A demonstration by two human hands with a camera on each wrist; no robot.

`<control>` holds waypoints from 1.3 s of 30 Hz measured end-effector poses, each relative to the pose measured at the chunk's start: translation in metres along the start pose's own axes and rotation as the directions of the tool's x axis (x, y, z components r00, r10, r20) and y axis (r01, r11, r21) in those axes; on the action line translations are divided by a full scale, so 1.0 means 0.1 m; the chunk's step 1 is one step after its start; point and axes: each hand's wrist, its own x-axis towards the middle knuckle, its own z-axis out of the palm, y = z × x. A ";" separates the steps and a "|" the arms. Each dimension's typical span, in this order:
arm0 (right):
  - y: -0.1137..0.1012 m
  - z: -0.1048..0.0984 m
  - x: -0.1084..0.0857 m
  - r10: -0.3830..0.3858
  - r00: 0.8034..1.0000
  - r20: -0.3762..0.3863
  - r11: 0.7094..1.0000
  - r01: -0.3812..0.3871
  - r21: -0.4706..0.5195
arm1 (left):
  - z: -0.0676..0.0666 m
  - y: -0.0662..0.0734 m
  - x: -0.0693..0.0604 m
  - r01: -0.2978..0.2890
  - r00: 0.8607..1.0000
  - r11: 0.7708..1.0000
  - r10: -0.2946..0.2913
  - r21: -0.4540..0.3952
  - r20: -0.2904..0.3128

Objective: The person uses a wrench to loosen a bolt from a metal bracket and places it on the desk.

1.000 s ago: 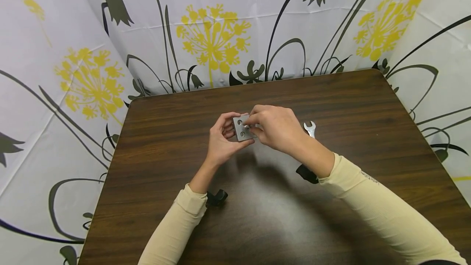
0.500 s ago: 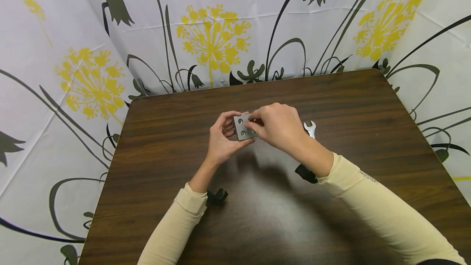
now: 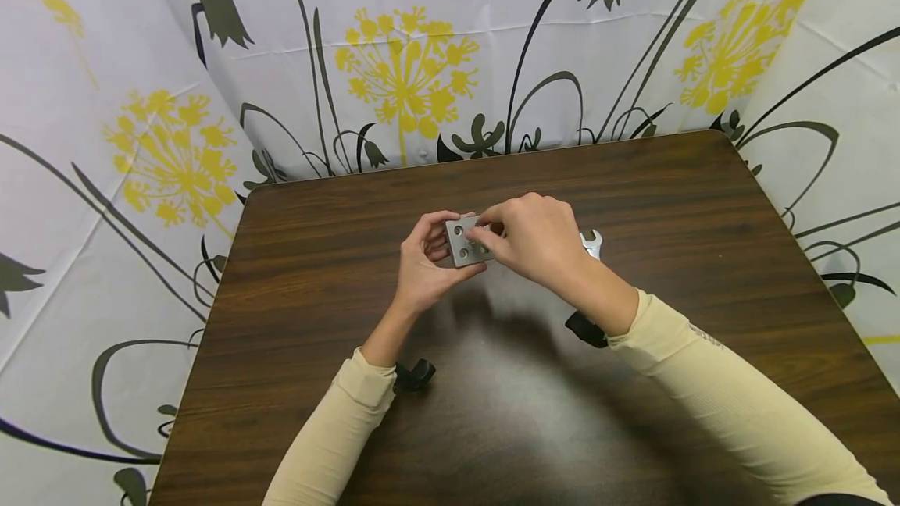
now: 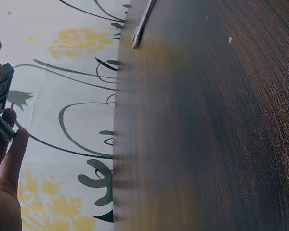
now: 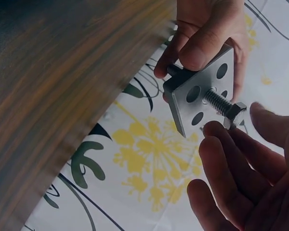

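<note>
A grey metal plate [image 3: 460, 247] with several holes is held up above the table by my left hand [image 3: 425, 268], thumb along its lower edge and fingers along the top. In the right wrist view, a hex bolt [image 5: 219, 103] stands through the plate's middle, its head and much of its thread showing in front. A threaded end [image 5: 173, 70] shows behind the plate, under the left thumb. The fingers and thumb of my right hand [image 3: 537, 236] straddle the bolt head; one fingertip is at it, while a small gap separates the thumb from it.
An open-end wrench [image 3: 592, 244] lies on the dark wooden table [image 3: 316, 256], partly hidden behind my right hand. Black wrist mounts [image 3: 415, 377] sit below both forearms. A flower-patterned curtain [image 3: 281, 61] hangs behind the table and along its sides.
My right hand has shifted slightly up and right, its fingers changing position around the bolt. The left hand and plate have stayed nearly still. More of the wrench is covered now.
</note>
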 end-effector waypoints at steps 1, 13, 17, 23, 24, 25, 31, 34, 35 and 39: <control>0.00 0.00 0.00 0.010 1.000 -0.001 1.000 -0.010 0.002 | 0.00 0.00 0.00 -0.004 1.000 1.000 0.004 -0.004 0.001; -0.01 0.00 0.01 -0.118 0.990 0.076 0.993 0.119 -0.006 | -0.01 -0.01 -0.02 0.019 1.000 1.000 -0.019 0.007 -0.007; -0.02 -0.01 0.01 -0.047 0.999 0.025 0.999 0.047 0.014 | -0.02 0.00 -0.02 0.014 1.000 1.000 -0.014 0.009 -0.004; -0.02 0.01 0.01 0.031 0.999 0.032 0.999 -0.031 0.019 | -0.03 0.00 0.00 -0.003 1.000 1.000 0.003 -0.001 0.003; -0.02 0.01 0.01 0.026 0.999 0.041 0.999 -0.027 0.019 | -0.03 0.00 0.00 -0.003 1.000 1.000 0.003 -0.002 0.004; -0.02 0.01 0.01 0.016 0.999 0.051 1.000 -0.017 0.018 | -0.03 0.00 0.00 -0.003 1.000 1.000 0.003 -0.002 0.003; -0.02 0.01 0.00 -0.105 0.990 0.090 0.994 0.106 -0.011 | -0.04 -0.01 -0.02 0.007 1.000 1.000 -0.007 -0.011 -0.004; -0.02 0.01 -0.02 -0.129 0.988 0.082 0.991 0.131 -0.019 | -0.04 0.00 -0.03 0.006 1.000 1.000 -0.006 -0.016 -0.004; -0.02 0.01 -0.02 -0.126 0.989 0.075 0.992 0.128 -0.019 | -0.04 0.00 -0.03 0.007 1.000 1.000 -0.007 -0.017 -0.005; -0.01 0.02 -0.02 -0.083 0.996 0.037 0.997 0.083 -0.006 | -0.05 0.01 -0.03 0.001 1.000 1.000 -0.001 -0.019 -0.011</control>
